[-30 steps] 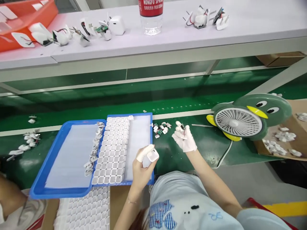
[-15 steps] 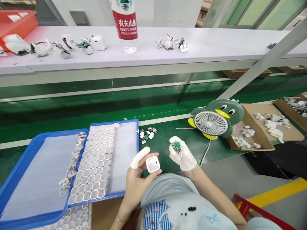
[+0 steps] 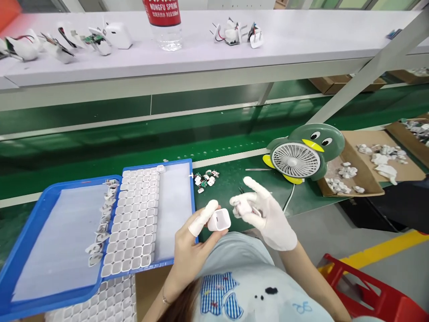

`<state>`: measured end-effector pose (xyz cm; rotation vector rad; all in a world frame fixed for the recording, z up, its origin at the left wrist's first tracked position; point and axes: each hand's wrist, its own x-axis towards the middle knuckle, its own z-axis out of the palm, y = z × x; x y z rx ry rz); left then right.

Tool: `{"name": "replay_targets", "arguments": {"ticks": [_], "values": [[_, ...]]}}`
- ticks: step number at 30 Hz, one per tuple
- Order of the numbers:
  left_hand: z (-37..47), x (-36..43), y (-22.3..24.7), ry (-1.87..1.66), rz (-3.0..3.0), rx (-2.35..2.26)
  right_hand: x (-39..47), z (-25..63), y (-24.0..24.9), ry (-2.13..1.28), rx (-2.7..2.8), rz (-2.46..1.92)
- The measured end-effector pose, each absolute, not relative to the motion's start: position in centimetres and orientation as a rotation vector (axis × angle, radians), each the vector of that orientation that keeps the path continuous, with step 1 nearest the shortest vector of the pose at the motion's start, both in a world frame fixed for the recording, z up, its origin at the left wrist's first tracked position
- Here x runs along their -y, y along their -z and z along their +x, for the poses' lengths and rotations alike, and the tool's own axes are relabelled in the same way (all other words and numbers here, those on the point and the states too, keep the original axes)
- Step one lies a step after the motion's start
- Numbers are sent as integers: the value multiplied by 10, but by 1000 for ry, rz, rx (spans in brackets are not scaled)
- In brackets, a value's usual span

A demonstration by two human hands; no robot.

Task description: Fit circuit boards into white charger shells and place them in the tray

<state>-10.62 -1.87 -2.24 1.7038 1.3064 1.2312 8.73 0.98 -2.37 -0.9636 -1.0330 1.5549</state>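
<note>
A white open housing [image 3: 220,220] is held between the thumb and fingers of my left hand [image 3: 197,237], its opening turned toward the right. My right hand [image 3: 268,217], in a white glove, grips a small white charger part [image 3: 243,207] between thumb and fingers, just right of the housing and apart from it. Prongs or wires seem to stick out of that part. A small pile of circuit pieces [image 3: 205,180] lies on the green table behind my hands. Rows of white housings [image 3: 136,219] fill the left part of a blue-edged tray [image 3: 174,210].
Another blue tray [image 3: 63,237] at the left holds a column of small parts. A penguin-shaped fan [image 3: 295,158] stands at the right, beside a cardboard box [image 3: 351,179] of white parts. A bottle [image 3: 166,31] and loose assemblies [image 3: 234,33] sit on the shelf. A red stool [image 3: 368,290] is at lower right.
My right hand has turned over, so the green board is hidden and a white part shows. The housing in my left hand has tilted toward the right. The view has shifted downward.
</note>
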Motion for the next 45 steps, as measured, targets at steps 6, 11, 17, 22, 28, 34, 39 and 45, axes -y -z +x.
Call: {"name": "replay_targets", "arguments": {"ticks": [6,11,17,22,28,34,39,45], "values": [[-104,15,20,-1235,1752,-1367,-17,96,-2,-768,1805,-1031],[-109,13,17,-1213,1971,-1352,-16,91,-8,-556,1985,-999],[-115,13,19,-1227,2058,-1334,-16,83,-16,-599,2079,-916],[-117,15,19,-1252,2108,-1308,-18,78,-30,-715,2133,-829],[-120,16,19,-1228,2127,-1314,-17,72,-35,-697,2165,-871],[-121,15,17,-1203,2154,-1292,-18,74,-40,-693,2237,-884],[-122,11,13,-1244,2205,-1211,-14,76,-52,-810,2241,-948],[-121,11,17,-1272,2210,-1161,-7,79,-45,-754,2309,-1037]]}}
